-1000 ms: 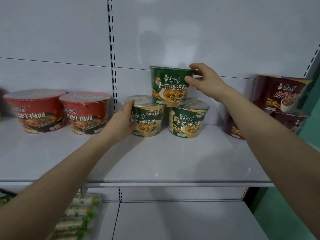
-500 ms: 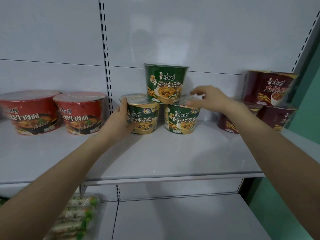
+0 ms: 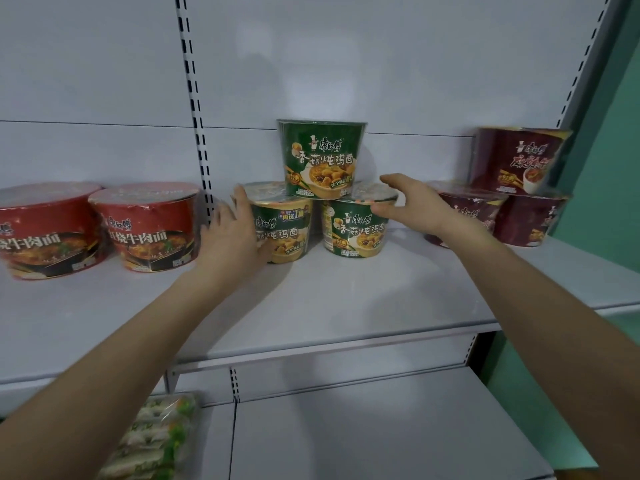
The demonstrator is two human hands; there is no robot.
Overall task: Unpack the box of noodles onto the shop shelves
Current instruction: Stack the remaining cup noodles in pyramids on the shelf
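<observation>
Three green noodle bowls form a small pyramid at the back of the grey shelf (image 3: pixel 346 299). The top green bowl (image 3: pixel 322 157) rests on the lids of the lower left green bowl (image 3: pixel 284 233) and the lower right green bowl (image 3: pixel 356 230). My left hand (image 3: pixel 228 240) cups the left side of the lower left bowl, fingers spread along it and thumb under its front. My right hand (image 3: pixel 412 202) holds the right rim of the lower right bowl, fingers over the lid and thumb on the rim's front. No box is in view.
Two red noodle bowls (image 3: pixel 152 230) stand to the left, beyond a slotted upright (image 3: pixel 197 133). Three maroon bowls (image 3: pixel 516 161) are stacked at the right, next to a green wall (image 3: pixel 602 133). On the lower shelf (image 3: pixel 363 427), wrapped packets (image 3: pixel 152 438) lie at the left.
My right hand left the top green bowl and dropped to the rim of the lower right bowl. My left hand stayed on the lower left bowl. The view shifted slightly.
</observation>
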